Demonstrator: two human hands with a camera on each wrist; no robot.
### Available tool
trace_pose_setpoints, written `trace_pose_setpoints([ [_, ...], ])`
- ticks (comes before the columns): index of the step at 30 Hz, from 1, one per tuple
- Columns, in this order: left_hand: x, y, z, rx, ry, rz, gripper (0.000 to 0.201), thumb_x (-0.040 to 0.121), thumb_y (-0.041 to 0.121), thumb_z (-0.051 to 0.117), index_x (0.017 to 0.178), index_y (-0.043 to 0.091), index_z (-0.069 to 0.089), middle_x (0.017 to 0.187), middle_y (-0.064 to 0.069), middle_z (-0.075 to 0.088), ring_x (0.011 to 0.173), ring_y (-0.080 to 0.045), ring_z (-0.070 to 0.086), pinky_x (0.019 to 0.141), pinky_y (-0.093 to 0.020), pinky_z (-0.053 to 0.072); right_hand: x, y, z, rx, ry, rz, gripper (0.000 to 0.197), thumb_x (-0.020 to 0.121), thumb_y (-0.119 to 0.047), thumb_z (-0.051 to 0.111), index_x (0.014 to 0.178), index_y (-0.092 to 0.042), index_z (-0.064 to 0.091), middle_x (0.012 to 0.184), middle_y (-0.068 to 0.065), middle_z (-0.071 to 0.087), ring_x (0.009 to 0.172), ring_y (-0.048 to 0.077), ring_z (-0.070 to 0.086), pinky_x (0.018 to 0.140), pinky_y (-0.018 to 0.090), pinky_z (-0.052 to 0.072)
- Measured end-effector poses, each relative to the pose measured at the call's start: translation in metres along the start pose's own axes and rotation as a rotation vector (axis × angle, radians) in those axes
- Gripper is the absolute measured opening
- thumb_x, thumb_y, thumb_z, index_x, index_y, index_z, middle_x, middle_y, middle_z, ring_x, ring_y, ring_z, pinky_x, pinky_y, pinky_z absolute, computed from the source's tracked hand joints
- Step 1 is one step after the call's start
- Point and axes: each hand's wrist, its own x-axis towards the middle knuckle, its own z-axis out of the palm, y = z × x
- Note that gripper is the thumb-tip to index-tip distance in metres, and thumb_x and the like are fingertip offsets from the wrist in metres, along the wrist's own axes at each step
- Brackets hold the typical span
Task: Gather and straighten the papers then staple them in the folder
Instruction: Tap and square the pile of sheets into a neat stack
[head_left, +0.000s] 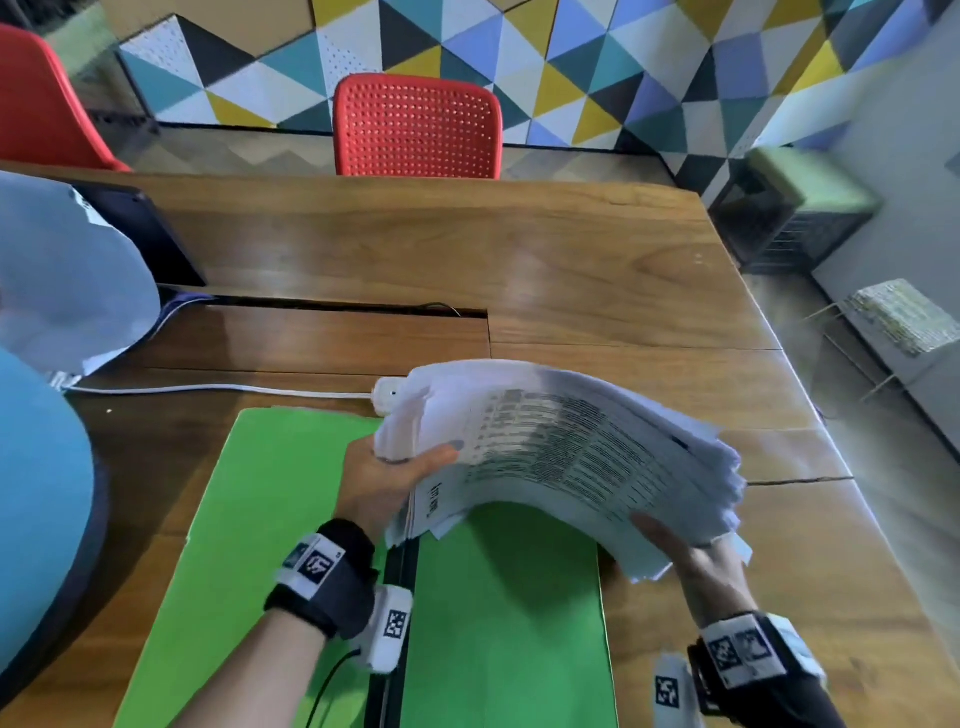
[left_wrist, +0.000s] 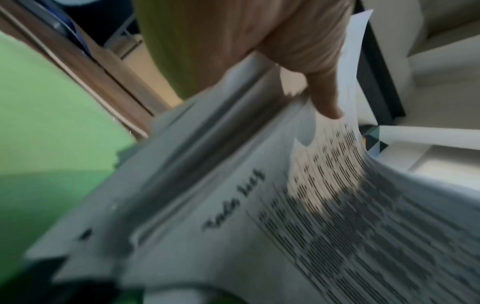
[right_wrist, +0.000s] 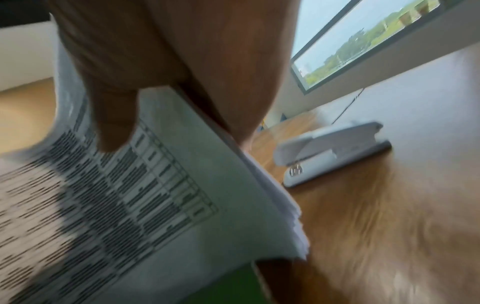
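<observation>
1. Papers (head_left: 561, 447) arch in a thick sheaf between my two hands, lifted above the open green folder (head_left: 498, 613) that lies flat on the wooden counter (head_left: 571, 270)
2. My left hand (head_left: 384, 483) grips the sheaf's left edge, thumb on top of the printed page and fingers curled underneath; the same hand looks to hold a white stapler-like body against the top corner, though blur keeps me from being sure
3. My right hand (head_left: 691, 551) holds the right edge, thumb over the top sheet, fingers (right_wrist: 239, 115) wrapped under the stack
4. I judge the step in hand to be gathering and squaring: the right-side edges fan out unevenly, so the stack is not yet straight
5. The next move, as I read it, calls for tapping the edges down on the counter or folder until flush, then laying the stack inside the folder for stapling
6. Only the right wrist view shows a grey-white stapler (right_wrist: 330, 156) resting on the counter just beyond the papers' edge; the sheaf hides that spot from the head view
7. The left wrist view alone shows a bold heading line on the top page, too smeared to read, and my thumb pressing the sheet near its upper corner
</observation>
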Motion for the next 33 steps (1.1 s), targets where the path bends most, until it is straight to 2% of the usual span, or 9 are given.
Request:
trace_pose_setpoints([
  [2,0.001,-0.005,0.018,-0.032,0.093,0.007,0.025,0.071,0.012,0.083,0.094,0.005,0.075,0.085,-0.007,0.079,0.076,-0.023,0.074,0.073,-0.037,0.061,0.003,0.003,0.009,-0.021,0.062,-0.014,0.030,0.082,0.005,0.072,0.087,-0.023,0.064,0.070,-0.006,0.073,0.062,-0.004,0.066,0.053,0.007,0.051],
  [5,-0.002,-0.004,0.030,-0.125,0.182,0.023,0.017,0.071,0.013,0.085,0.082,0.004,0.076,0.073,0.000,0.075,0.064,-0.018,0.067,0.066,-0.030,0.056,0.006,0.007,0.011,0.030,0.137,-0.033,0.026,0.084,0.002,0.068,0.089,-0.024,0.067,0.075,-0.021,0.076,0.073,-0.003,0.069,0.061,0.010,0.055],
  [10,-0.004,-0.008,0.010,-0.107,0.103,0.074,0.035,0.069,0.011,0.084,0.100,0.023,0.072,0.088,-0.005,0.079,0.076,-0.023,0.075,0.065,-0.035,0.062,0.000,0.020,-0.014,-0.034,0.191,-0.020,0.036,0.074,0.008,0.077,0.092,-0.023,0.068,0.081,-0.020,0.077,0.074,-0.001,0.070,0.066,0.017,0.059],
  [13,0.006,-0.016,0.011,-0.009,0.120,0.015,0.037,0.062,0.023,0.089,0.094,0.012,0.073,0.088,-0.006,0.078,0.087,-0.027,0.075,0.071,-0.038,0.062,0.004,0.020,-0.014,-0.092,0.202,-0.044,0.038,0.073,0.010,0.077,0.094,-0.020,0.068,0.080,-0.025,0.075,0.073,-0.006,0.069,0.064,0.011,0.055],
  [19,0.015,0.002,0.031,-0.123,0.156,0.084,0.038,0.070,0.009,0.084,0.106,0.008,0.073,0.096,-0.003,0.079,0.091,-0.024,0.075,0.085,-0.041,0.058,0.009,0.000,0.003,-0.012,0.230,-0.111,0.026,0.077,0.003,0.076,0.073,-0.023,0.076,0.070,-0.020,0.075,0.064,-0.008,0.066,0.058,0.011,0.054],
  [22,0.014,0.004,0.013,-0.019,0.060,0.126,0.037,0.071,0.014,0.084,0.102,0.030,0.074,0.101,0.007,0.077,0.098,-0.013,0.071,0.089,-0.040,0.054,0.000,-0.011,-0.008,0.017,0.272,-0.190,0.039,0.062,-0.006,0.088,0.095,-0.018,0.073,0.087,-0.005,0.074,0.072,-0.005,0.067,0.063,0.013,0.055],
  [25,0.017,0.006,-0.001,0.066,0.010,0.125,0.033,0.065,0.026,0.088,0.095,0.028,0.072,0.099,0.000,0.076,0.100,-0.020,0.070,0.093,-0.046,0.053,-0.002,-0.028,-0.011,-0.050,0.271,-0.331,0.063,0.074,0.011,0.074,0.129,-0.006,0.049,0.103,-0.006,0.065,0.081,-0.007,0.068,0.066,0.010,0.055],
  [28,0.023,0.009,0.012,0.091,-0.047,0.128,0.036,0.070,0.015,0.084,0.098,0.032,0.069,0.095,0.009,0.078,0.093,-0.010,0.072,0.088,-0.032,0.057,0.005,-0.032,-0.008,-0.194,0.246,-0.468,0.053,0.081,0.003,0.068,0.131,-0.003,0.053,0.106,-0.015,0.072,0.093,-0.003,0.069,0.077,0.013,0.056],
  [33,0.035,0.005,0.035,0.045,0.034,0.121,0.035,0.074,0.013,0.081,0.091,0.039,0.064,0.079,0.028,0.074,0.080,0.006,0.070,0.077,-0.010,0.053,0.013,-0.033,-0.007,-0.353,0.296,-0.607,0.009,0.090,-0.007,0.062,0.092,-0.003,0.070,0.097,0.014,0.069,0.089,0.015,0.065,0.078,0.026,0.054],
])
